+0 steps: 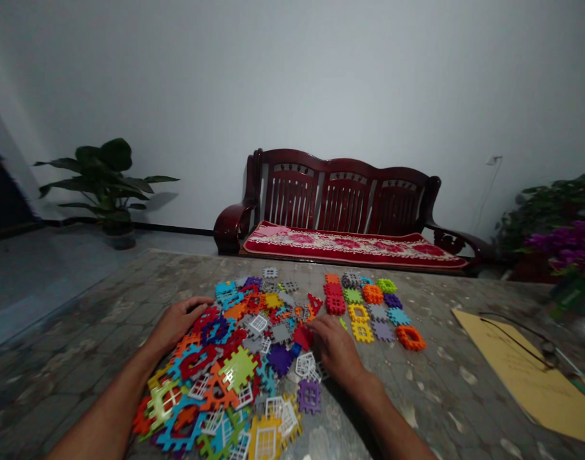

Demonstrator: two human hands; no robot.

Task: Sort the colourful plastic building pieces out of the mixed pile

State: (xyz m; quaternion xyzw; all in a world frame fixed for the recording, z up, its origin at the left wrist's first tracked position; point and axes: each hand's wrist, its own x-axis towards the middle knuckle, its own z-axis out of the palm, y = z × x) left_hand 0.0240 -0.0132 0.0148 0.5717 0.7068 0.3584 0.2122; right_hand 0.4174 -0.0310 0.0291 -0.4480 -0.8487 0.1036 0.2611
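A large heap of colourful interlocking plastic tiles point(216, 377) with notched edges lies in front of me. My left hand point(183, 321) rests at the heap's upper left edge, fingers reaching over the tiles near a light blue piece point(227, 295), with nothing visibly held. On the heap's right side, my right hand point(334, 348) has its thumb and fingertips at a red tile point(303, 337), seemingly pinching its edge. Close by are a dark purple tile point(280, 360), a white lattice piece point(306, 366) and a purple window tile point(310, 396).
Right of the heap, tiles stand in rough rows, among them a red stack point(335, 304), yellow frames point(362, 331) and an orange ring point(410, 338). Glasses point(544, 351) lie on a yellow sheet point(522, 383) at the right. Beyond the table point(431, 396) is a wooden bench point(345, 198).
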